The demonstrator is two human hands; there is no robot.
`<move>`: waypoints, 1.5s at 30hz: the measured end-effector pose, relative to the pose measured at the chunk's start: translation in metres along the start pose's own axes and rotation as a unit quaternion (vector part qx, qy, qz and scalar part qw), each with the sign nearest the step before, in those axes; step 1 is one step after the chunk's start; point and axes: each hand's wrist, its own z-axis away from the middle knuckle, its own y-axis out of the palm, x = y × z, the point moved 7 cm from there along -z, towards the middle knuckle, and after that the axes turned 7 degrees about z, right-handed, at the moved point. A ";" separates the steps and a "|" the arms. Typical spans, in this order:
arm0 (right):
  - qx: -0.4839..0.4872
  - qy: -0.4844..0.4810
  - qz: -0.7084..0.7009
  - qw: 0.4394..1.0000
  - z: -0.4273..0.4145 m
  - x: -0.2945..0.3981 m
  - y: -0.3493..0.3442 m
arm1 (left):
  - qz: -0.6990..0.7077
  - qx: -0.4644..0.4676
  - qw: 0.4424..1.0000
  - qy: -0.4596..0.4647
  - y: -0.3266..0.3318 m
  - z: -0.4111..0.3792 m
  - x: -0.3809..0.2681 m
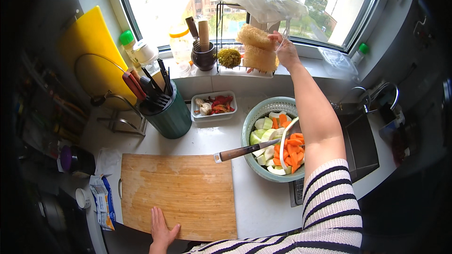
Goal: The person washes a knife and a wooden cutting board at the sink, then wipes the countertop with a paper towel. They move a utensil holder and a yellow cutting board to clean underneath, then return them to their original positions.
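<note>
My left hand rests with fingers spread on the near edge of a wooden cutting board. At the windowsill rack, my right hand reaches to pieces of dried loofah sponge; its fingertips touch their right side, and whether they grip is unclear. A plastic bag hangs just above that hand. Below my right forearm stands a green colander basin with cut pale-green vegetable and carrot slices. A wooden-handled utensil leans across its rim, its head partly hidden by vegetables and a pale curved strip.
A green knife block stands behind the board, beside a tray of garlic and dried chilies. On the sill are a dark mortar, a yellow-green scrubber and jars. A black sink lies right; a blue-white packet lies left.
</note>
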 end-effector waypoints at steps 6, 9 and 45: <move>-0.103 -0.065 0.156 0.980 0.015 0.013 -0.016 | -0.004 -0.016 1.000 0.001 0.001 -0.001 -0.001; -0.149 -0.069 0.163 0.973 0.033 0.005 -0.022 | 0.011 -0.002 1.000 -0.015 -0.001 -0.003 -0.006; 0.107 0.467 -0.091 0.873 0.565 0.146 0.080 | 0.245 -0.217 0.904 -0.277 -0.083 -0.122 0.246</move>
